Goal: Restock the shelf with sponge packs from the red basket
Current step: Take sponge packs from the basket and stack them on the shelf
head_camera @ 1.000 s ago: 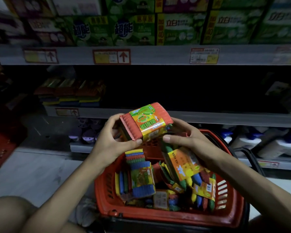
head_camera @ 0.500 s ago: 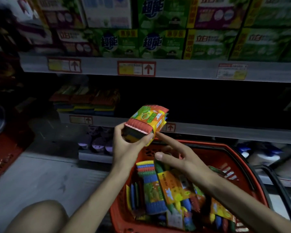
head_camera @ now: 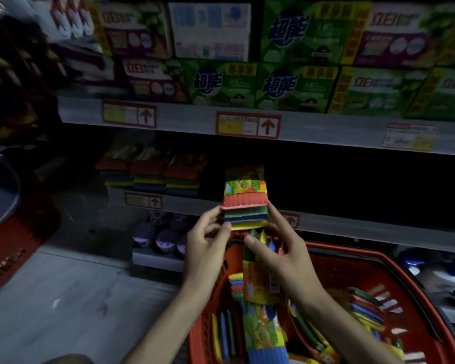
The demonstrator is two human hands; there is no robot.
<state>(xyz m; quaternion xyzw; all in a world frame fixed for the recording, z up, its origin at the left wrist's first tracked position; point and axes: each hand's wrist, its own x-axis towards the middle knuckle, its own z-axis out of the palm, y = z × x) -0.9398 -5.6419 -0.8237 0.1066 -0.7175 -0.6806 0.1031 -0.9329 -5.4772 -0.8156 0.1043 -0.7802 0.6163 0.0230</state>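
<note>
A sponge pack (head_camera: pixel 244 203), red on top over green, blue and yellow layers with an orange-green label, is held level in front of the middle shelf (head_camera: pixel 352 228). My left hand (head_camera: pixel 208 243) grips its near left corner, and my right hand (head_camera: pixel 284 253) holds its near right side with the thumb underneath. Directly below stands the red basket (head_camera: pixel 352 257), which holds several more sponge packs (head_camera: pixel 260 329). A row of sponge packs (head_camera: pixel 153 174) sits on the left part of the same shelf. To their right, the shelf is dark behind the held pack.
Green and purple detergent boxes (head_camera: pixel 294 85) fill the upper shelf. Purple-lidded items (head_camera: pixel 163 237) sit on the low shelf, with spray bottles (head_camera: pixel 431 269) at lower right. Another red basket (head_camera: pixel 8 256) stands on the grey floor at left.
The pack has been turned lengthwise toward the shelf and moved forward. My right hand, which was off the pack half a second ago, now holds its right side.
</note>
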